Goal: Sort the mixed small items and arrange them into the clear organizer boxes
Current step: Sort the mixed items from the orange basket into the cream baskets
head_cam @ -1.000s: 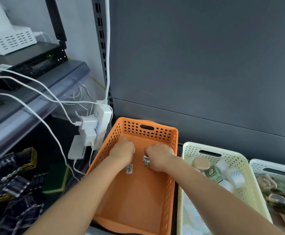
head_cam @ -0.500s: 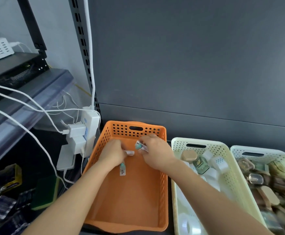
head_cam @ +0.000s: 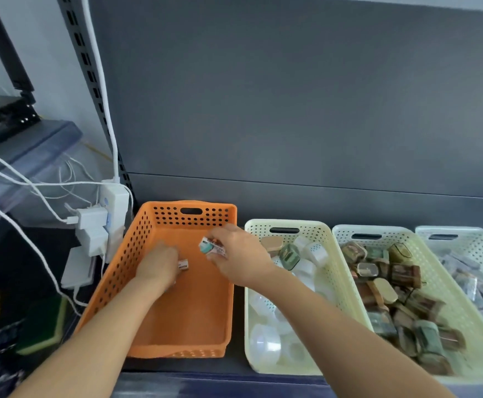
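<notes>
An orange perforated basket (head_cam: 139,254) stands on the shelf at the left of a row of baskets. Inside it my left hand (head_cam: 157,264) curls round a small white labelled item (head_cam: 183,265). My right hand (head_cam: 238,255) pinches a small teal-and-white packet with a barcode (head_cam: 211,246), lifted above the basket's right side. To the right, a cream basket (head_cam: 346,282) holds clear tape rolls and small tins. A second cream basket (head_cam: 446,288) is full of brown and green tins.
A white basket (head_cam: 464,239) with clear-wrapped items sits at the far right. A white power strip (head_cam: 114,208) with plugs and cables hangs left of the orange basket. The grey shelf back panel (head_cam: 292,110) rises behind the baskets. Dark packets lie lower left.
The view has shifted right, showing more baskets. My right hand has lifted the teal-and-white packet up and toward the orange basket's right side. My left hand stays low in the basket.
</notes>
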`<state>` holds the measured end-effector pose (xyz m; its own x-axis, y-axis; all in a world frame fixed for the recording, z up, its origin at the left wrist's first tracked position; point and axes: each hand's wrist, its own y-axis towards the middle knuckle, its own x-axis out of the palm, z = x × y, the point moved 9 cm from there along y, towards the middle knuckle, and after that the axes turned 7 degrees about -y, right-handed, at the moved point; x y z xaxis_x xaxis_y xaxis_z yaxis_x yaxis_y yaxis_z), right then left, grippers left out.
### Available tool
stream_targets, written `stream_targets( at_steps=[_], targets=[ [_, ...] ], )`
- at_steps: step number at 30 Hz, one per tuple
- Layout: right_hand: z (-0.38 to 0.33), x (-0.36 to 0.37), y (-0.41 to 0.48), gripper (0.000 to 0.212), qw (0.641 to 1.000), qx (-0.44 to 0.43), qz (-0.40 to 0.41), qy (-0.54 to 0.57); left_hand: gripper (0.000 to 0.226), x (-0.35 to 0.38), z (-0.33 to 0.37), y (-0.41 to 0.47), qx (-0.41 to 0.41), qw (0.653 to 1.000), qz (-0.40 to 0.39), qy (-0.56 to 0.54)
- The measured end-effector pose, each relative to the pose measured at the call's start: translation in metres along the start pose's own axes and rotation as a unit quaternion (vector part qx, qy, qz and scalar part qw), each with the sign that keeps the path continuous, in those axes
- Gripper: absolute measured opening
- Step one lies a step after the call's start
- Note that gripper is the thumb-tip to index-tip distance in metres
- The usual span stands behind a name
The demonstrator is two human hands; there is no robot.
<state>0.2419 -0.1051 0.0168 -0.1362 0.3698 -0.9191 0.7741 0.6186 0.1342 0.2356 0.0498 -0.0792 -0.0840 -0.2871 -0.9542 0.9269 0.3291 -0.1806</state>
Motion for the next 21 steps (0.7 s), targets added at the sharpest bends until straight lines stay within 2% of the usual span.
stream_targets(
  at_steps=[3,6,9,11,15,18,21],
  targets=[
    [0.002,-0.005,-0.008,0.035,1.000,-0.008,0.006,0.014,0.016,-0.001,0.000,-0.010,-0.024,0.999,-0.012,-0.020],
    [0.009,-0.008,-0.017,0.037,0.999,0.004,0.012,0.043,0.021,-0.014,0.007,-0.020,-0.038,0.987,0.021,-0.154],
    [0.023,-0.018,-0.030,0.038,0.995,0.032,0.043,0.080,0.024,-0.038,0.036,-0.034,0.009,0.939,0.073,-0.337],
    [0.038,-0.028,-0.043,0.034,0.990,0.055,0.074,0.106,0.029,-0.053,0.065,-0.047,0.053,0.904,0.091,-0.415],
    [0.074,-0.056,-0.079,0.030,0.978,0.086,0.125,0.142,0.018,-0.056,0.126,-0.072,0.102,0.854,0.075,-0.505],
    [0.106,-0.083,-0.112,0.030,0.969,0.105,0.158,0.157,0.026,-0.052,0.173,-0.090,0.135,0.839,0.080,-0.521],
    [0.140,-0.108,-0.147,0.031,0.961,0.125,0.191,0.153,0.023,-0.046,0.222,-0.103,0.161,0.821,0.083,-0.541]
  ],
)
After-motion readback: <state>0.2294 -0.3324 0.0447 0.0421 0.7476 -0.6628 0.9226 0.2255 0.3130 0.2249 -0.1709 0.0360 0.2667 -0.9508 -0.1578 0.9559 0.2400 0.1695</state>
